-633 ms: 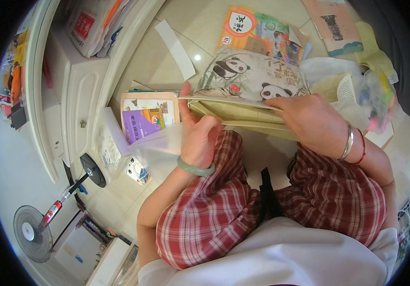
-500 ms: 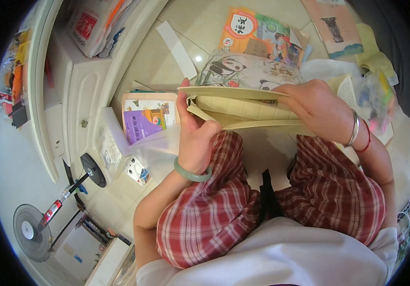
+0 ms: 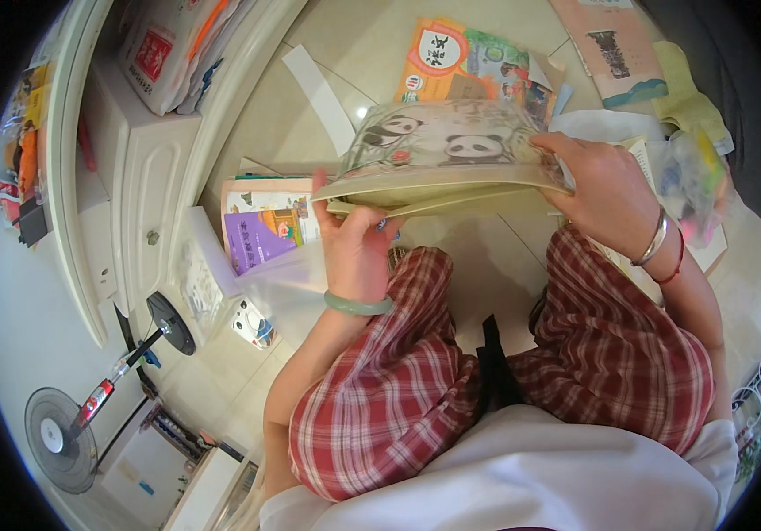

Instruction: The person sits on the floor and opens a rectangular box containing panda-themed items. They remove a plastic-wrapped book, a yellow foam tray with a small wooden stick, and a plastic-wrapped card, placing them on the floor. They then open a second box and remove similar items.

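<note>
Between my hands is a pale-yellow book (image 3: 456,196) with a clear plastic cover (image 3: 438,142) printed with pandas. Its near edge faces me, with the yellow layers slightly parted there. My left hand (image 3: 356,252), wearing a green bangle, pinches the left end, thumb below and a finger above. The right end is gripped by my right hand (image 3: 606,190), which has a silver bracelet and a red cord at the wrist; part of its fingers hides behind the book. Both hands hold it above the floor, just beyond my knees.
Past the book lie an orange-and-green textbook (image 3: 487,62), a white paper strip (image 3: 320,99) and a peach-coloured book (image 3: 611,49). A purple booklet (image 3: 257,239) rests at left near a white cabinet (image 3: 155,195). Crumpled clear plastic (image 3: 695,181) is at right; a fan (image 3: 57,438) stands lower left.
The book has tipped so that its panda-printed face now shows more and the gap between its layers looks narrower. My left hand has shifted slightly left and down along with it.
</note>
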{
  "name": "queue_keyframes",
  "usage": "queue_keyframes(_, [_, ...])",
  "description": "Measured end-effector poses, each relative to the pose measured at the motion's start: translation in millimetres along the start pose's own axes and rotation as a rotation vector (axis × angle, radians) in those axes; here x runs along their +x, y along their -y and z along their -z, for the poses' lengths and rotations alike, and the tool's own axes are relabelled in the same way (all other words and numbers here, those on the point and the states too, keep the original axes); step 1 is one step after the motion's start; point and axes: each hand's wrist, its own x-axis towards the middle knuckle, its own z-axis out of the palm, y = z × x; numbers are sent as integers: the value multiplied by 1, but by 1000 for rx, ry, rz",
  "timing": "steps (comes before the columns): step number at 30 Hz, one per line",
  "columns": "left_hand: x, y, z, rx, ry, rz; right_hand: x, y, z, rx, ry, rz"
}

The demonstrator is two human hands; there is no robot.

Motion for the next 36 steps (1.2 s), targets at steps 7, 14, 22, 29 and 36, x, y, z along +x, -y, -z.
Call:
queue_keyframes(7, [2,-8,13,952,-28,-473,5,-8,0,-116,-183,151])
queue_keyframes(14, [2,-27,-22,1696,460,-416,28,-16,-3,-17,-378,336])
queue_keyframes(22, [5,1,-78,1077,409,-257,39,1,-41,532,-368,-45])
queue_keyframes(29, [16,-8,-84,923,403,-64,36,13,-35,312,-169,-113])
queue_keyframes(36, [32,-12,-96,856,424,-82,36,-6,-43,215,-308,131])
